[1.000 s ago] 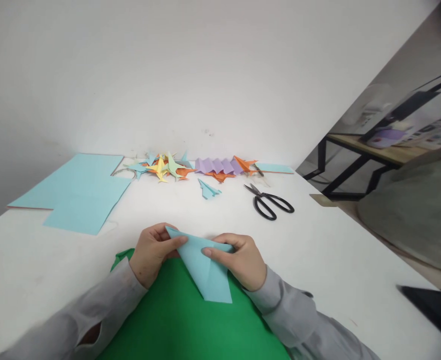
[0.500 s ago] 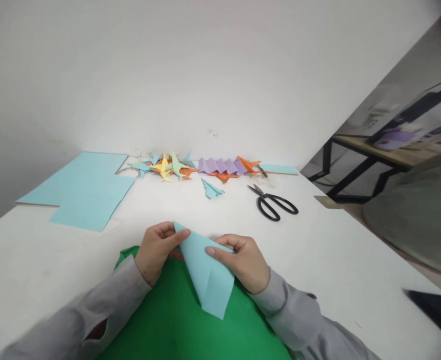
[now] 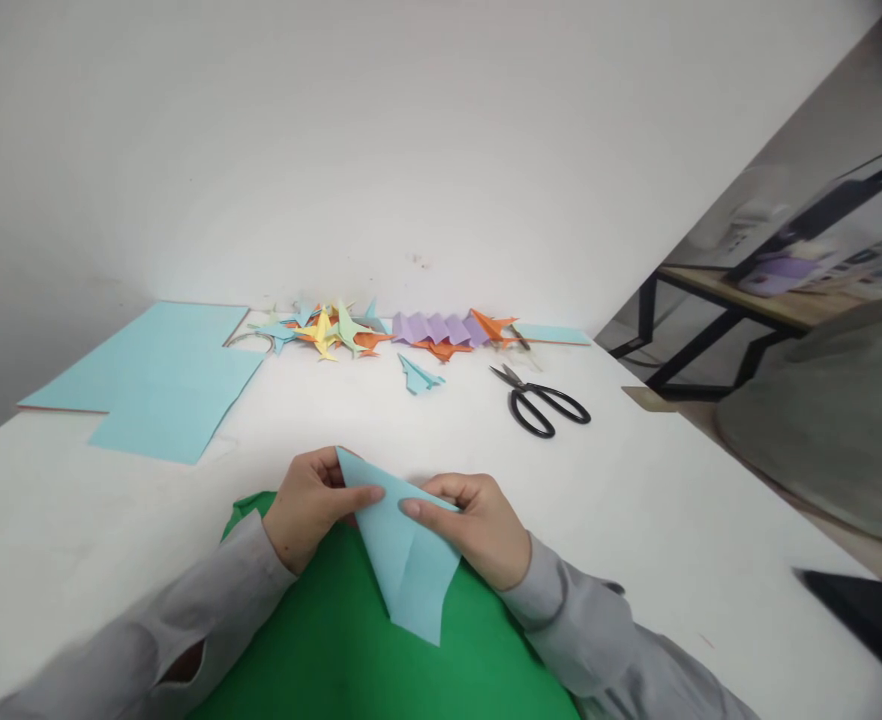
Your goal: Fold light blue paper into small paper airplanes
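A folded light-blue paper (image 3: 403, 555) is held up between both hands, its pointed corner at the upper left and creases running through its lower part. My left hand (image 3: 313, 505) grips the left side, thumb on the front face and fingers behind. On the right edge, my right hand (image 3: 478, 525) pinches the sheet with its thumb on the front, close to the left thumb. The fingers behind the paper are partly hidden. Beneath the paper lies green cloth (image 3: 321, 640).
On the white table (image 3: 606, 530) lie black-handled scissors (image 3: 535, 400), a small blue folded piece (image 3: 418, 375), light-blue sheets (image 3: 163, 380) at left, and colourful folded paper figures (image 3: 336, 330) beside pleated purple paper (image 3: 437, 328) along the wall. A dark pointed object (image 3: 861, 610) is at right.
My left thumb has moved down and inward along the paper, and my right thumb has shifted slightly left, so the thumbs are closer together. The whole view has shifted slightly.
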### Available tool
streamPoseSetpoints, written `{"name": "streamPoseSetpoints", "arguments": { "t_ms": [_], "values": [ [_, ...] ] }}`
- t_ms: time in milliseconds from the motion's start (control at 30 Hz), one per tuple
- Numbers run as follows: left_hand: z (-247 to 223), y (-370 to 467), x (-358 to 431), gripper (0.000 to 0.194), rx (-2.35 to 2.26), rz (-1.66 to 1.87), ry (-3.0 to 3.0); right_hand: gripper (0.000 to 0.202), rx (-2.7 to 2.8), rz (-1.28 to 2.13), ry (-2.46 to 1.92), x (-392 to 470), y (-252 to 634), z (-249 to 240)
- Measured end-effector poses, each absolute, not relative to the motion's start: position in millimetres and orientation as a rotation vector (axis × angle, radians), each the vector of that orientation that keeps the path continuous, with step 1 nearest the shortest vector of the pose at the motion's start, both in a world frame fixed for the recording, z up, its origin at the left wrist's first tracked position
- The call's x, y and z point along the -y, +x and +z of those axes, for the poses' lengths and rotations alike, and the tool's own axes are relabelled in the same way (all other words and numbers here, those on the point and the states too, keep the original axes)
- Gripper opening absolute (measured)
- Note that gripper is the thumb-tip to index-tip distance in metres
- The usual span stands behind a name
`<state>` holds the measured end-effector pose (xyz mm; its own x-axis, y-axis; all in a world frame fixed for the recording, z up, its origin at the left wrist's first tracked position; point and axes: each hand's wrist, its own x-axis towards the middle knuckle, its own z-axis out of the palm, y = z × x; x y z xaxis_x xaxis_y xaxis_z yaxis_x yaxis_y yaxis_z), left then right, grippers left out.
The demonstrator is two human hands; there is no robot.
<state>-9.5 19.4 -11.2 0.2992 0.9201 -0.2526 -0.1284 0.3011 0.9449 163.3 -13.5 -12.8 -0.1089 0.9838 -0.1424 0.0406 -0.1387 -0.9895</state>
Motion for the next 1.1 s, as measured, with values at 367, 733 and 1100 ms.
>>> {"name": "streamPoseSetpoints", "arguments": {
  "t_ms": [367, 733, 1100],
  "values": [
    [-9.5, -9.1, -19.2, 0.025, -1.004, 0.872, 1.011, 0.022, 1.241, 1.392, -1.306, 13.0, 163.3, -12.9],
    [-12.7, -10.5, -20.6, 0.027, -1.002, 0.872, 1.036, 0.023, 1.247, 1.409, -1.294, 12.0, 164.0, -14.0],
    [-10.6, -7.7, -19.4, 0.023, -1.028, 0.915, 1.023, 0.026, 1.385, 1.258, -1.315, 12.8, 163.9, -13.5]
  ]
}}
